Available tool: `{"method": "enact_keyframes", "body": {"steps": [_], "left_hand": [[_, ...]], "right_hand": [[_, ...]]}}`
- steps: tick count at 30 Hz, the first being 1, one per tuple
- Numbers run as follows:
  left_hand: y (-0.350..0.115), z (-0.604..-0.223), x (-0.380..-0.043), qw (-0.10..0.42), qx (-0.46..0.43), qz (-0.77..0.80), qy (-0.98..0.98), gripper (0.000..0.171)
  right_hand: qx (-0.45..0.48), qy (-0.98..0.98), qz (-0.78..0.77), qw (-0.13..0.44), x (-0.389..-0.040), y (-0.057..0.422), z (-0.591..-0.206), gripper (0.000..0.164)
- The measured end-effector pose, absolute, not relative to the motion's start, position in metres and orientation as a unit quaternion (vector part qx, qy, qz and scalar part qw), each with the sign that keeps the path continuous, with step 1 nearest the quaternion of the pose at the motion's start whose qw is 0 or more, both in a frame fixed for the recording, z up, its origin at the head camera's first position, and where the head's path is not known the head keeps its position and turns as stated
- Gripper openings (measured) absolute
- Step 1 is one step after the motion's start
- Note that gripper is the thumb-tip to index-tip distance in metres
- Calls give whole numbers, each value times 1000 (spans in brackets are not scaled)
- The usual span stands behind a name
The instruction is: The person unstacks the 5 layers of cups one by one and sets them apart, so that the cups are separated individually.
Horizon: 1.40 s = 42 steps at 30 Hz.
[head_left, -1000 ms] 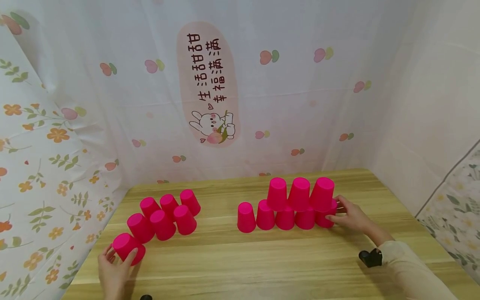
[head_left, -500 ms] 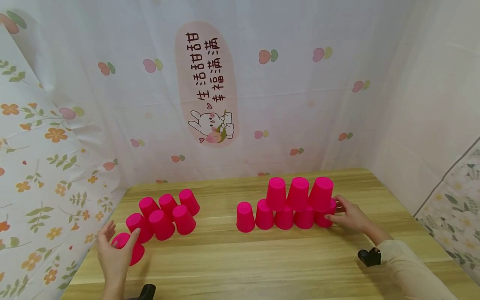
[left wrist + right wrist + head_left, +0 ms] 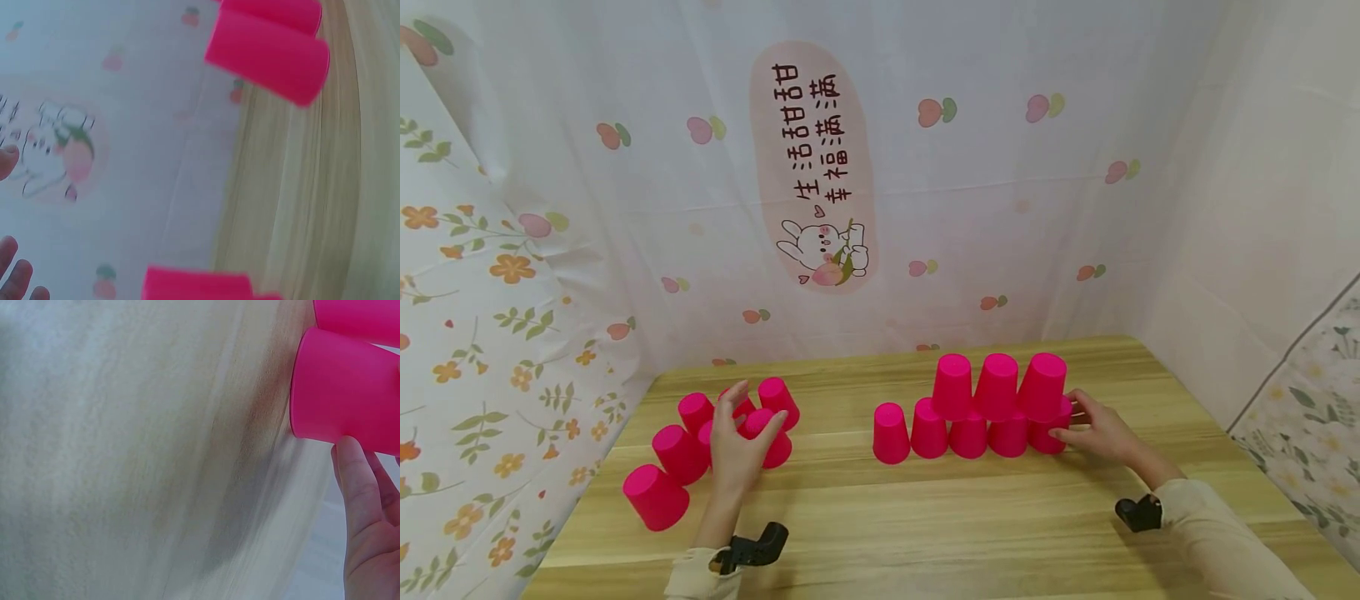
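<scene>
As cloth (image 3: 985, 167) reads "幸福满满" (image 3: 837, 142), left hand (image 3: 736, 450) spread, right hand (image 3: 1102, 430) pinching pink cup (image 3: 1042, 437)

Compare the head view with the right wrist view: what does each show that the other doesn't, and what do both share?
Only the head view shows the left hand over the left cup cluster, the upper row of three cups and the rabbit print.

Only the right wrist view shows, up close, the side of the end cup in the lower row that the right hand partly covers in the head view.

Both share the right hand holding that end cup, the neighbouring cup and the wood-grain tabletop.
</scene>
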<state>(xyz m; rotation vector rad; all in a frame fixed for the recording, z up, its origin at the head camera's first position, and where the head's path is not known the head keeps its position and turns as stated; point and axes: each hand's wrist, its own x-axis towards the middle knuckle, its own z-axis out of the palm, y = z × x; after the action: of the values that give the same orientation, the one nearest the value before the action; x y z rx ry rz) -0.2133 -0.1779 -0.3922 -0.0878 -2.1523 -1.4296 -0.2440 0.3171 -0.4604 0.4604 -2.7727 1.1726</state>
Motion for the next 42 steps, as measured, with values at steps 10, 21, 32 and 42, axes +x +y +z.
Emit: {"method": "enact_keyframes", "body": {"steps": [10,21,32,42], "left_hand": [[-107,-386,-239,254,-158,-539,-787,59],[-40,-385,-256,210,-244,-499,-805,61],[11,-398,-261,139,-252,-494,-820,63],[25,-411,-263,119,-214,-531,-811,61]], "right_hand": [[148,-905,396,50,-243,319,-460,41],[147,-903,401,41,-243,321,-457,41],[149,-906,394,43,-244,320,-460,41],[151,-904,398,45,-244,319,-461,40]]}}
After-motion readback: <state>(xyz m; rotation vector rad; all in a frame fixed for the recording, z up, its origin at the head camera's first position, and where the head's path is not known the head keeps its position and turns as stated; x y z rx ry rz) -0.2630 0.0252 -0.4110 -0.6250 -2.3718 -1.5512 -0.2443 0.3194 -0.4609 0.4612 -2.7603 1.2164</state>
